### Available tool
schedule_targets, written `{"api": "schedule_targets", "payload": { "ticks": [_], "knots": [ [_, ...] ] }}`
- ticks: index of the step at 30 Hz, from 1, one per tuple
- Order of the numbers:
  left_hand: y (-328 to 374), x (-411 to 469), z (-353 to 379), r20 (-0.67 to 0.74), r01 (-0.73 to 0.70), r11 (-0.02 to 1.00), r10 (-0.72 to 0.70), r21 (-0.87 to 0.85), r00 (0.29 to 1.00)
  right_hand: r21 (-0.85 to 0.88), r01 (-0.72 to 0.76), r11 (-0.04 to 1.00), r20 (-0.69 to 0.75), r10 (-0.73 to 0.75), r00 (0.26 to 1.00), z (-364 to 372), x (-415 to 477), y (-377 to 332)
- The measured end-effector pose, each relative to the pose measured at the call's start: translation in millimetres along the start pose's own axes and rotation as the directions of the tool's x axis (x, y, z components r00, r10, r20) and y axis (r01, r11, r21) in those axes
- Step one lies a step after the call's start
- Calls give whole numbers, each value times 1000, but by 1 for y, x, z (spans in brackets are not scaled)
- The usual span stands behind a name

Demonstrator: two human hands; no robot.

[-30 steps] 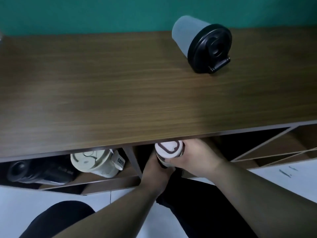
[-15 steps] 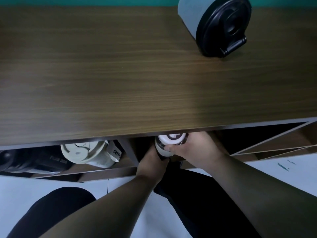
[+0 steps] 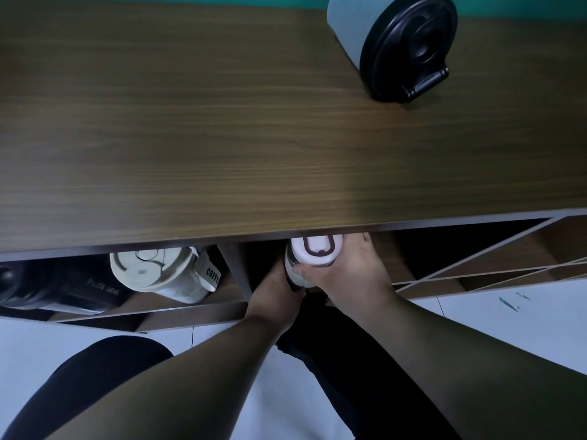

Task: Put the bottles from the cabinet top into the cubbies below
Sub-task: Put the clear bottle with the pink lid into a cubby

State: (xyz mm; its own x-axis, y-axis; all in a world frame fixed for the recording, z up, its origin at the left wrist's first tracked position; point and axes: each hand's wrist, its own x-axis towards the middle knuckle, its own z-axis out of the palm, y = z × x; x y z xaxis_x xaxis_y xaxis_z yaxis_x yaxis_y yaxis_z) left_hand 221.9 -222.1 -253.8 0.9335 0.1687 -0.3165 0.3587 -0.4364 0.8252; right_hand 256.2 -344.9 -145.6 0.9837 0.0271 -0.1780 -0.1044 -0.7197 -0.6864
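1. Here, I see a black bottle [image 3: 47, 289] and a cream cup [image 3: 158, 274] lying in the left cubby.
2. My left hand [image 3: 274, 295] and right hand [image 3: 346, 274] both clasp the white bottle [image 3: 313, 258] at the middle cubby's mouth.
3. A grey bottle [image 3: 394, 46] stands on the cabinet top [image 3: 222, 122], far right.

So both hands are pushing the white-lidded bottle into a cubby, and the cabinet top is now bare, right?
Not quite. The head view shows both the left hand and the right hand on the white-lidded bottle at the cubby, but the cabinet top is not bare: a grey bottle with a black lid stands on it at the back right.
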Motion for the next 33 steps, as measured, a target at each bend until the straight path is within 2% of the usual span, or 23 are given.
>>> {"api": "schedule_targets", "payload": {
  "ticks": [11,16,19,22,24,26,30,33],
  "knots": [
    [2,-2,-4,48,-12,1000,13,-9,999,48,-17,999,1,17,1000,2,-2,-2],
    [5,-11,-11,92,45,999,-44,-13,995,134,-9,991,55,2,998,-12,-5,5],
    [10,-18,-19,120,51,999,-51,-1,991,10,-53,999,135,52,990,-24,-8,18],
    [16,-31,-32,176,79,997,-78,2,981,-187,-134,973,228,176,958,-43,-16,23],
    [19,-39,-40,220,63,998,-67,25,973,-295,-163,942,244,239,940,-56,-25,16],
    [27,-49,-52,255,64,998,-69,29,965,-332,-181,926,240,269,933,-66,-36,6],
    [55,-77,-83,277,12,986,-59,167,959,-188,-263,946,148,292,945,-77,-64,-10],
    [73,-95,-103,268,-124,986,91,108,959,-10,-223,975,-19,223,975,-84,-92,-26]
  ]
}}
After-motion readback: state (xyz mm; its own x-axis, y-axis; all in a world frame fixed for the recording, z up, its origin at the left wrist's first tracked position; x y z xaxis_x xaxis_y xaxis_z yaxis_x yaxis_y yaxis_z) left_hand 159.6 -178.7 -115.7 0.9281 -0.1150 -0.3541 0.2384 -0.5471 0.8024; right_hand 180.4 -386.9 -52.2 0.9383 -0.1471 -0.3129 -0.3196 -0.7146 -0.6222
